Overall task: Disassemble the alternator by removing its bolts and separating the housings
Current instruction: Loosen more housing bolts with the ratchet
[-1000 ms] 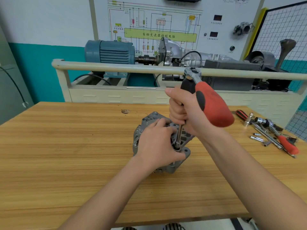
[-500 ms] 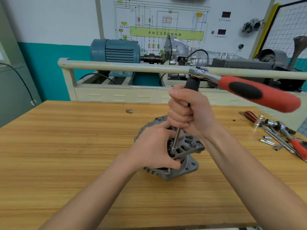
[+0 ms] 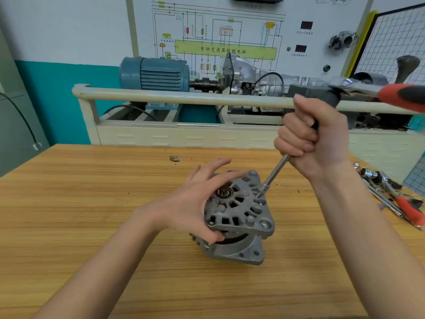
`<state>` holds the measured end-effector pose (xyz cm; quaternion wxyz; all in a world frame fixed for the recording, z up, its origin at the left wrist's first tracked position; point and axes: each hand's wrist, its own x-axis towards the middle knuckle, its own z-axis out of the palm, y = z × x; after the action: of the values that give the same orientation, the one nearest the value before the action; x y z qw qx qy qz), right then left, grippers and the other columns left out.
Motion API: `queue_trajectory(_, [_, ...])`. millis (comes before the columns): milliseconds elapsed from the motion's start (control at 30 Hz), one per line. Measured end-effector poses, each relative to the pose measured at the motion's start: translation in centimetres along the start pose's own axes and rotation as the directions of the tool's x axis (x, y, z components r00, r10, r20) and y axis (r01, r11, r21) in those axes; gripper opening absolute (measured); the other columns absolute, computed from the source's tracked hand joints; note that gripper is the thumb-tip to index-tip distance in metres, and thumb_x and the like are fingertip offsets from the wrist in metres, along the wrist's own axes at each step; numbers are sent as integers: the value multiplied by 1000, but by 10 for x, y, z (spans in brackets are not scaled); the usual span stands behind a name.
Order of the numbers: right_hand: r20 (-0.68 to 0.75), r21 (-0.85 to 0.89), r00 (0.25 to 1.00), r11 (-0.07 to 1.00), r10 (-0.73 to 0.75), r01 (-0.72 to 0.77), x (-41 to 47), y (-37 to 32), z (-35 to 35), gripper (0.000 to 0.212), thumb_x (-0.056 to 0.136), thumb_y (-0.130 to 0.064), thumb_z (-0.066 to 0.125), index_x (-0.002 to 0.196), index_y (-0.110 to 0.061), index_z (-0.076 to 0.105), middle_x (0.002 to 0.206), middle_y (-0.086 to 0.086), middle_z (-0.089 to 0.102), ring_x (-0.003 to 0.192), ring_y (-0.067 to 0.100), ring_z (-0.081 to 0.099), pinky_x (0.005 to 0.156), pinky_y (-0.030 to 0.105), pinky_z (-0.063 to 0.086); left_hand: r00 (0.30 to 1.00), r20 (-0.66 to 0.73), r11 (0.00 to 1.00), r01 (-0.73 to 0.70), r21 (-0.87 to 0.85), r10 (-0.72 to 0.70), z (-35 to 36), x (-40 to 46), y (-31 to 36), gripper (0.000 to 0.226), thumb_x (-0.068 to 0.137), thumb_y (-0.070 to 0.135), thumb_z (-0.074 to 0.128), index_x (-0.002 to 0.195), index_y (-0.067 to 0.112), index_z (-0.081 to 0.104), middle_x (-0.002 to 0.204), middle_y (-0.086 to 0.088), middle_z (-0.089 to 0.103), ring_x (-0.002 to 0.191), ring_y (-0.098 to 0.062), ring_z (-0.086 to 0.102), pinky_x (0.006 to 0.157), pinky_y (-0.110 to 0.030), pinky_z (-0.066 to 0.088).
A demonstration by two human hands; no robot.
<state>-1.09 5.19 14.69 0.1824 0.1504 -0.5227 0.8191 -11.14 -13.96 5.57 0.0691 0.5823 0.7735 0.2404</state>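
At the far left we see a black cable (image 3: pixel 21 120) hanging against the grey wall. Our left hand (image 3: pixel 197 203) reaches in over the wooden table (image 3: pixel 92 215) with its fingers spread: the thumb lies against the lower left edge of the alternator (image 3: pixel 236 217), and the straight fingers extend over its top, near the shaft end (image 3: pixel 223 192) at the centre. The alternator stands on the table near the middle of the view, tilted so that its vented upper housing faces us, with a dark gap visible between that housing and the lower one. A small round hole (image 3: pixel 176 158) sits in the table just behind it. Behind the table, a blue motor (image 3: pixel 156 73) and a silver gearbox (image 3: pixel 250 81) stand on a cream frame with a rail (image 3: pixel 184 97), below a wiring diagram board (image 3: pixel 225 42). A steel extension bar (image 3: pixel 274 174) runs slantwise from the alternator's upper right edge, where its socket tip touches the housing, up into our right hand (image 3: pixel 317 137). That hand is closed in a fist round the upper part of the bar. The ratchet (image 3: pixel 391 94) with its red and black grip projects to the right above the fist and appears blurred. At the far right, loose tools (image 3: pixel 395 196) lie on the table, well apart from the alternator.
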Motion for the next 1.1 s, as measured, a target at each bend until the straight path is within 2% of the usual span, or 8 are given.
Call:
queue_trajectory(133, [-73,-15,997,1000,13,-14,-8,-4,-7,43,83,-22,46,41,-20,37,34,-9,15,28,5,11,31,10,17,995,30,987,95,-131,-92,-11,-10,-13,118,50,47,83,141,62,9,147,35,-9,147,-13,-2,117,-56,19])
queue_trajectory(267, [-43,22,997,998,57,-56,-15,6,2,41,81,-22,48,42,-20,35,31,-10,22,26,2,16,30,11,17,979,54,973,200,-118,-195,-23,-19,-20,121,57,26,92,143,57,12,152,26,-6,146,-11,-2,118,-54,16])
queue_trajectory(433, [45,65,995,993,93,-96,-17,22,24,42,81,-20,49,41,-19,36,31,-9,23,25,2,18,30,11,19,970,82,974,227,18,-228,-10,-25,-7,129,48,57,88,148,50,8,154,25,-5,145,-8,-11,120,-52,4])
queue_trajectory(567, [51,18,996,997,74,-75,-16,30,36,41,80,-19,51,42,-19,35,32,-9,23,26,4,16,33,12,18,964,102,970,243,25,-244,1,-32,5,139,47,65,84,152,39,-3,158,20,-12,142,-3,-22,119,-49,-9])
queue_trajectory(733, [16,-38,997,997,71,-71,-13,33,34,44,83,-17,53,42,-21,36,33,-10,23,26,3,17,34,11,19,961,21,961,275,9,-275,4,-32,23,133,47,85,60,153,36,-2,159,19,-12,142,-2,-22,119,-44,-8])
queue_trajectory(900, [-47,-130,995,987,86,-92,-11,33,35,44,83,-12,52,43,-21,37,34,-9,23,27,4,18,34,12,21,950,-98,951,302,69,-295,17,-19,35,114,73,68,65,155,24,-2,162,10,-4,148,-17,-12,120,-46,-3])
queue_trajectory(1000, [-107,-174,992,981,63,-82,-9,35,36,48,94,-1,39,48,-16,32,35,-7,22,28,6,17,35,13,20,953,-102,954,293,67,-286,18,-18,32,111,75,62,67,154,23,-2,162,10,-3,148,-16,-11,117,-40,-1])
queue_trajectory(1100, [-140,-197,989,977,55,-82,-10,38,40,43,92,1,43,54,-15,29,37,-6,20,29,7,16,36,14,20,955,-110,958,283,56,-276,17,-18,31,111,75,60,68,154,24,-1,162,11,-1,148,-15,-9,117,-40,1])
